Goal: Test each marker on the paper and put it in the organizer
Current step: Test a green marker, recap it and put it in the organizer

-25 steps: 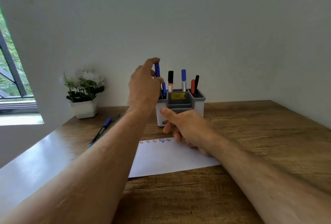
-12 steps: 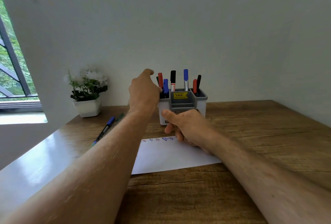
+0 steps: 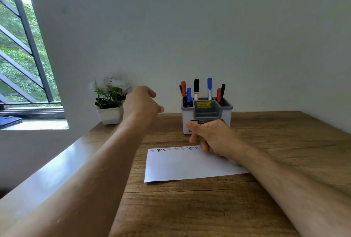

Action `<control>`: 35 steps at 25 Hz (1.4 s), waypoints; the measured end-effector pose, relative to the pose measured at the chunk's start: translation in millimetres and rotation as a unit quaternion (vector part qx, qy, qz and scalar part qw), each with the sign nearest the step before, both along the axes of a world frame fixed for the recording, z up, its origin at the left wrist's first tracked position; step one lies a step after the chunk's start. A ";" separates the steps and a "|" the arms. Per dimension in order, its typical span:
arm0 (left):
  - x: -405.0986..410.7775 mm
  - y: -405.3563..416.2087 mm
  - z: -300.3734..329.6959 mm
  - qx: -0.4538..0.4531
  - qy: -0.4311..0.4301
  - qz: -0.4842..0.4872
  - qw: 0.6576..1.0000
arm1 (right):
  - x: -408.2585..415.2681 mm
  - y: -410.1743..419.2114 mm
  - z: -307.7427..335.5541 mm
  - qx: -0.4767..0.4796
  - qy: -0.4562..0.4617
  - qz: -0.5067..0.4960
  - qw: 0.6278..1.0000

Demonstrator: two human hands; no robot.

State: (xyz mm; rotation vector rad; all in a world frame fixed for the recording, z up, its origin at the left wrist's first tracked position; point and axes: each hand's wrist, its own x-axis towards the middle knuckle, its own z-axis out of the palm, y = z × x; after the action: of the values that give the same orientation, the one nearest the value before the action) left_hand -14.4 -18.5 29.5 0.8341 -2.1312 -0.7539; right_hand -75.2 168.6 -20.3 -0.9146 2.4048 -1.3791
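The grey and white organizer (image 3: 226,116) stands at the back of the wooden table (image 3: 209,208), holding several upright markers: red (image 3: 183,88), blue (image 3: 189,94), black (image 3: 196,88), another blue (image 3: 209,86). A white paper (image 3: 180,166) with small coloured test marks along its far edge lies in front of it. My left hand (image 3: 141,104) hovers empty, fingers loosely apart, left of the organizer. My right hand (image 3: 212,138) rests curled on the paper's far right corner, just before the organizer; what it holds, if anything, is hidden.
A white pot with white flowers (image 3: 110,102) stands at the table's back left, partly behind my left hand. A window (image 3: 20,56) with a sill is at the left. A plain wall runs behind the table.
My left hand let go of the blue marker in the organizer's left compartment and drew away to the left. The view shifted, and my arm now hides the loose markers on the table.
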 end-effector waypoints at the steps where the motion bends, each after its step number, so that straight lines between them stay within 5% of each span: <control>1: 5.9 -1.7 -3.5 -0.006 -0.017 0.004 1.000 | 0.3 0.1 -0.1 -0.001 0.000 0.001 1.000; 13: 8.0 -20.7 -42.5 -0.180 -0.176 0.033 0.967 | 0.8 -2.1 -0.1 -0.004 -0.012 0.010 1.000; 35: 8.7 2.4 -44.1 -0.150 -0.243 0.036 0.958 | -0.6 -3.2 -2.5 -0.002 0.001 0.022 1.000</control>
State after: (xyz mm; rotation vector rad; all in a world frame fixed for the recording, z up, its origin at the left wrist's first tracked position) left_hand -5.6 -16.1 -14.6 0.9953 -2.5423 -0.1817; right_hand -75.8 165.4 -22.8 -0.9656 2.3694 -1.3670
